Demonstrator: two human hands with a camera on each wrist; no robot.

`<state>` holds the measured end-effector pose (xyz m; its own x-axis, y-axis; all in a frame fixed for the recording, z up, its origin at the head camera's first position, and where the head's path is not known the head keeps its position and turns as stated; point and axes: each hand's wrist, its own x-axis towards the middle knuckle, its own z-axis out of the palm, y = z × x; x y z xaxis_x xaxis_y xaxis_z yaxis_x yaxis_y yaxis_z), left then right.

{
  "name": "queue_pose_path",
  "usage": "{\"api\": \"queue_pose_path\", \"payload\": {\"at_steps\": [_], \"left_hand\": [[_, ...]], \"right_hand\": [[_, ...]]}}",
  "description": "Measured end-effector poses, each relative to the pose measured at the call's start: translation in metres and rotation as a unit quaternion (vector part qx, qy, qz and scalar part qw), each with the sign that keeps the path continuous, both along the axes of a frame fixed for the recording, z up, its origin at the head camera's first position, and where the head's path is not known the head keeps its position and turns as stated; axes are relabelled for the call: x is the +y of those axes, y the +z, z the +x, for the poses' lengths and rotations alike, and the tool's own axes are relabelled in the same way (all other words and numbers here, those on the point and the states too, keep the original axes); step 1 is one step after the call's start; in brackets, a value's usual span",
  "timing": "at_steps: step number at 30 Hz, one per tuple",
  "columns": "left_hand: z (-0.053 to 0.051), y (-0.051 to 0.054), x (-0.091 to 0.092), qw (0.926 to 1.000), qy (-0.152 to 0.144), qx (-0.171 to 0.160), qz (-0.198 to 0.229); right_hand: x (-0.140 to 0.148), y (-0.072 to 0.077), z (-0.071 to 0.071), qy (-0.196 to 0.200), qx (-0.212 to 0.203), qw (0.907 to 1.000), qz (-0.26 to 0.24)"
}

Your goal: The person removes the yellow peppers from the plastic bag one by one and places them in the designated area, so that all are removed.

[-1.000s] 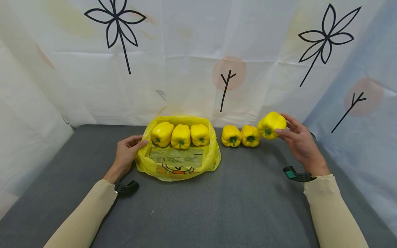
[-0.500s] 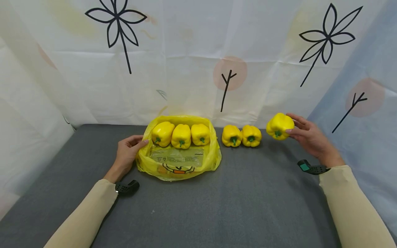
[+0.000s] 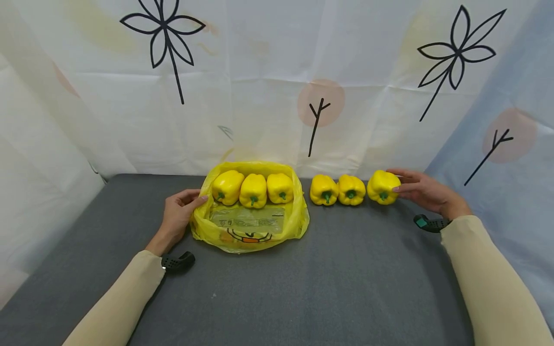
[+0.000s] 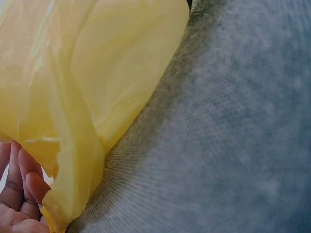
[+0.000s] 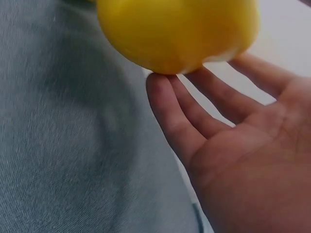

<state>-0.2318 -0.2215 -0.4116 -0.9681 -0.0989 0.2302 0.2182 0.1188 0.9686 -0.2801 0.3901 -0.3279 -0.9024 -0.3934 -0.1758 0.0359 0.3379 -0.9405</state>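
Note:
My right hand (image 3: 426, 192) holds a yellow bell pepper (image 3: 383, 186) by its right side, stem facing me. In the right wrist view, fingertips (image 5: 160, 90) meet the underside of that pepper (image 5: 177, 34). Just left of it, two more yellow bell peppers, one (image 3: 323, 187) and another (image 3: 351, 188), lie side by side on the table. My left hand (image 3: 175, 216) pinches the left rim of a yellow plastic bag (image 3: 296, 223). Inside the bag, three bell peppers lie in a row: left (image 3: 228, 185), middle (image 3: 253, 188) and right (image 3: 279, 186). Bag plastic (image 4: 73, 136) fills much of the left wrist view.
A dark grey cloth covers the table (image 3: 277, 298). Behind it hangs a white curtain (image 3: 259, 96) with flower and tree drawings, and another side curtain (image 3: 515, 192) borders the right edge. Each wrist wears a black band, the left one (image 3: 178, 262) near the bag.
My right hand moved the bell pepper right, away from the other two, then down and slightly back left to the end of their row. My left hand kept its place on the bag.

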Motion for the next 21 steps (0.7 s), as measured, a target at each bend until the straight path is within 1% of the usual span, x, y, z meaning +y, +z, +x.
{"api": "queue_pose_path", "payload": {"at_steps": [4,8,14,21], "left_hand": [[-0.001,-0.001,0.0,1.0,0.001,-0.002,0.0],[-0.001,-0.001,0.0,1.0,0.001,-0.001,0.001],[-0.001,-0.002,0.0,1.0,-0.003,0.003,0.003],[-0.001,-0.002,0.0,1.0,-0.001,0.0,-0.002]], "right_hand": [[0.003,-0.008,-0.007,0.015,-0.037,0.9992,0.003],[0.004,-0.015,-0.012,0.027,-0.056,0.9981,0.004],[0.002,-0.018,-0.016,0.034,-0.079,0.9963,0.001],[-0.001,-0.018,-0.018,0.05,-0.086,0.995,-0.009]]}}
